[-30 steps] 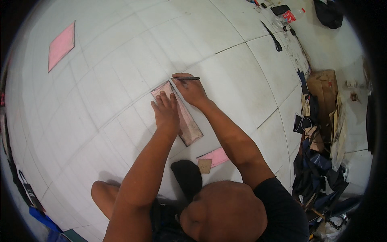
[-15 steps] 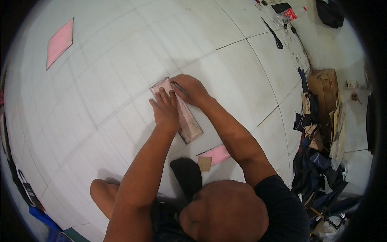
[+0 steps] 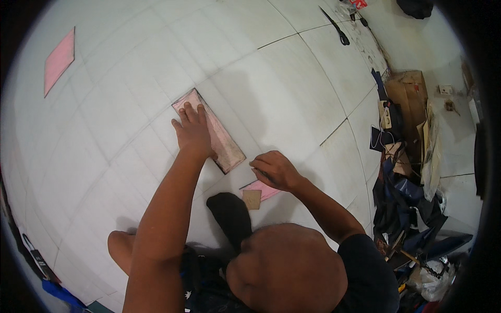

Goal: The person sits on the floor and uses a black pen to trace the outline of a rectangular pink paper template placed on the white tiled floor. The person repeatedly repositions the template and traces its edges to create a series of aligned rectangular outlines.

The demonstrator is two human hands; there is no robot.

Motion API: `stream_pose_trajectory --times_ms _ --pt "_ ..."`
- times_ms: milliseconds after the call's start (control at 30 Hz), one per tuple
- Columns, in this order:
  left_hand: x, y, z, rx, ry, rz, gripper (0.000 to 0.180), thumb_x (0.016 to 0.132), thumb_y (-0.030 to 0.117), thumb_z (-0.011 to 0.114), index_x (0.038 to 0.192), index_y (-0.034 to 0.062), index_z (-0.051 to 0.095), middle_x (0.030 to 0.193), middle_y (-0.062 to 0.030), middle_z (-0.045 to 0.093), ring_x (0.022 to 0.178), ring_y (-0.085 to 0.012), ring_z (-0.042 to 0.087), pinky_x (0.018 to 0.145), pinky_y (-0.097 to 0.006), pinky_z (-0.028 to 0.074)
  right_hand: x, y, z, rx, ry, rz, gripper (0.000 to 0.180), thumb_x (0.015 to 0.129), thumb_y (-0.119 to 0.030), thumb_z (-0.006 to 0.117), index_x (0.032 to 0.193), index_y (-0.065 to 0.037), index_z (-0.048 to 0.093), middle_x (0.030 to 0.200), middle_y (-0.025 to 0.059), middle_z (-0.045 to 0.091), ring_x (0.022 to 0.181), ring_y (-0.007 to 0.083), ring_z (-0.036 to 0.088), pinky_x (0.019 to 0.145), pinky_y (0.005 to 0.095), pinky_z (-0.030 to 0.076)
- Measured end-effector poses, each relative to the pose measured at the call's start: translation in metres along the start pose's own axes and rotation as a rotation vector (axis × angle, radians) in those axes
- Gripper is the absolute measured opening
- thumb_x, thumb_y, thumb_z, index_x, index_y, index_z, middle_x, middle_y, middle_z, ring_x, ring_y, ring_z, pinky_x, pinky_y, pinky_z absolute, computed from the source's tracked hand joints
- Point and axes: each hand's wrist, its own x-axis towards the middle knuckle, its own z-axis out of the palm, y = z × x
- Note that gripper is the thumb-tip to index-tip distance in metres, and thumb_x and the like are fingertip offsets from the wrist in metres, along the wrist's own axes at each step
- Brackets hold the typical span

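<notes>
My left hand (image 3: 193, 134) lies flat with spread fingers on a long pink rectangular piece (image 3: 227, 147) with dark edges, pressing it to the pale, line-marked surface. Just off the near right corner of that piece is my right hand (image 3: 277, 170), its fingers closed in a pinch around a slim, dark, pen-like stick (image 3: 265, 176), mostly hidden by the fingers. Below this hand lies another pink piece (image 3: 267, 191), partly covered by a small brown square (image 3: 252, 199).
Far left lies a pink slanted four-sided piece (image 3: 59, 63). Black-handled scissors (image 3: 339, 32) rest at the far right. Along the right side are a cardboard box (image 3: 409, 94), a power strip (image 3: 385, 116) and a heap of dark cloth (image 3: 399, 193). My dark-covered foot (image 3: 229, 213) is near the middle.
My right hand has left the far end of the long pink piece and come nearer, past its near right corner. My left hand stays on the piece. The whole view has shifted slightly.
</notes>
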Motion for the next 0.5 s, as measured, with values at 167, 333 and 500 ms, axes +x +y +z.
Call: stream_pose_trajectory --times_ms 167,333,500 --pt "0.001 -0.001 0.002 -0.037 -0.003 -0.025 0.155 0.055 0.057 0.098 0.167 0.0042 0.003 0.172 -0.0279 0.007 0.159 -0.0427 0.017 0.118 -0.055 0.038 0.052 0.0 -0.006 0.219 0.233 0.235 0.017 0.093 -0.011 0.072 0.107 -0.001 0.071 0.1 0.0147 0.071 0.093 0.0324 0.07 0.082 0.0398 0.056" --pt "0.0 -0.002 0.008 -0.092 0.078 0.02 0.154 0.051 0.051 0.102 0.165 0.0027 0.01 0.169 -0.0322 0.009 0.157 -0.047 0.019 0.114 -0.055 0.044 0.141 0.026 0.027 0.365 0.289 0.33 0.021 0.098 -0.017 0.067 0.109 -0.001 0.071 0.109 0.0157 0.073 0.098 0.0314 0.072 0.086 0.0396 0.057" --pt "0.002 -0.002 0.009 -0.048 0.065 0.018 0.154 0.053 0.055 0.099 0.166 0.004 0.009 0.17 -0.0295 0.01 0.158 -0.0443 0.019 0.114 -0.054 0.043 0.199 0.041 0.044 0.435 0.278 0.344 0.023 0.098 -0.02 0.065 0.112 -0.003 0.072 0.115 0.0128 0.074 0.102 0.0299 0.072 0.091 0.0383 0.057"
